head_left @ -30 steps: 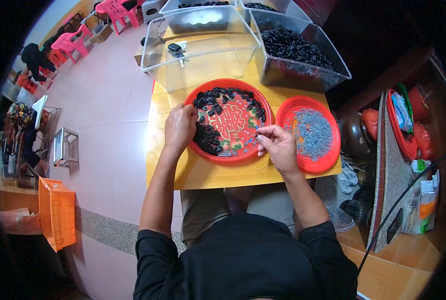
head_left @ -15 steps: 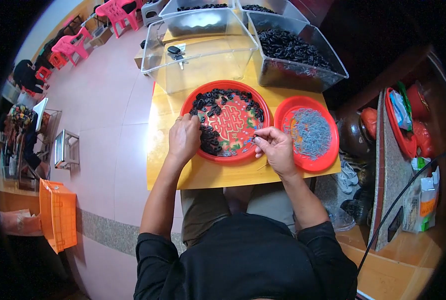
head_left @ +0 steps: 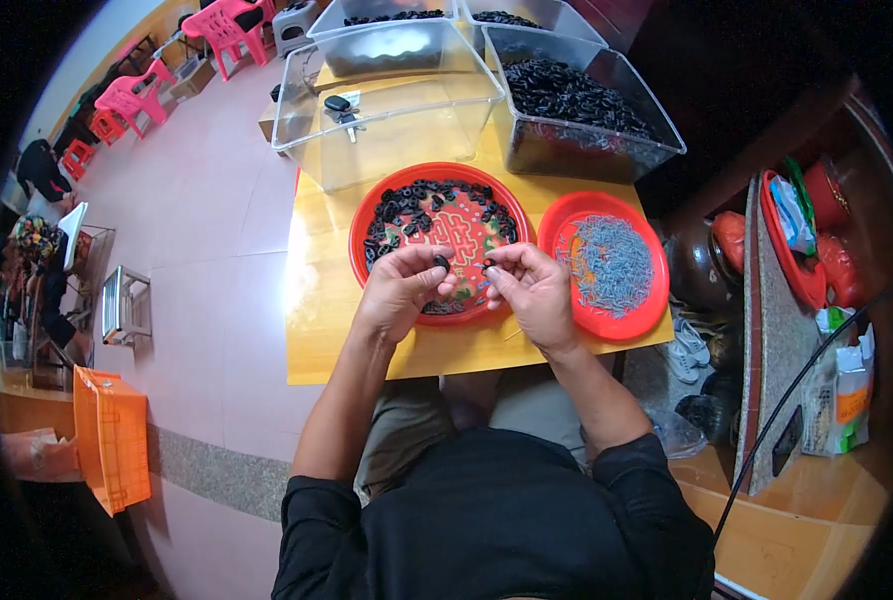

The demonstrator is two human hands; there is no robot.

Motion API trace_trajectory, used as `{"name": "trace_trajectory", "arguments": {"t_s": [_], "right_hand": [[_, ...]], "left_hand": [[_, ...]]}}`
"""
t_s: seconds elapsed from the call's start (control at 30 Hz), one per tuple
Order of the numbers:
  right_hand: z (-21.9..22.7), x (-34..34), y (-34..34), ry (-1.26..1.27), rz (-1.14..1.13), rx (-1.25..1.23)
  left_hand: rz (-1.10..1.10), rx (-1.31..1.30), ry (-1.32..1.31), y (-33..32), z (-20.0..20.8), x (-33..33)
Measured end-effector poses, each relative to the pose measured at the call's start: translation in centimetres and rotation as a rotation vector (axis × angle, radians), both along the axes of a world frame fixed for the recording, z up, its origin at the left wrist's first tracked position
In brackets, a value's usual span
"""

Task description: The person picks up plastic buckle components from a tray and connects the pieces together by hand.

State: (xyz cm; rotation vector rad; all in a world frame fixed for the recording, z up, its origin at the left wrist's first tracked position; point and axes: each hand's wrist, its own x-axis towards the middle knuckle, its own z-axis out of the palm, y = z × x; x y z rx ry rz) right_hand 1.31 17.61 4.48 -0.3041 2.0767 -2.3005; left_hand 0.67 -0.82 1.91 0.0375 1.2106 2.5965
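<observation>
A: From the left, what do we see?
B: First an orange crate, then a metal stool, both on the floor. Next we reach the yellow table.
A: And the left hand?
B: We see it pinching a black ring between thumb and fingers, above the red tray.
A: Where are the other rings?
B: We find loose black rings mostly around the tray's left and far sides.
A: The right hand?
B: Near the left one, its fingertips closed on a small dark piece; we cannot tell its exact shape.
A: Farther right?
B: We have a red plate just beside the tray, heaped with grey pins.
</observation>
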Motion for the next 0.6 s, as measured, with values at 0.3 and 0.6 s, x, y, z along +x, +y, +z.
{"name": "trace_trajectory", "arguments": {"t_s": [0.3, 0.6], "right_hand": [[0.3, 0.0, -0.8, -0.005, 0.043, 0.039], [0.1, -0.5, -1.2, 0.010, 0.063, 0.068]], "left_hand": [[0.014, 0.028, -0.049, 0.6, -0.9, 0.3], [0.000, 0.097, -0.069, 0.3, -0.7, 0.3]]}}
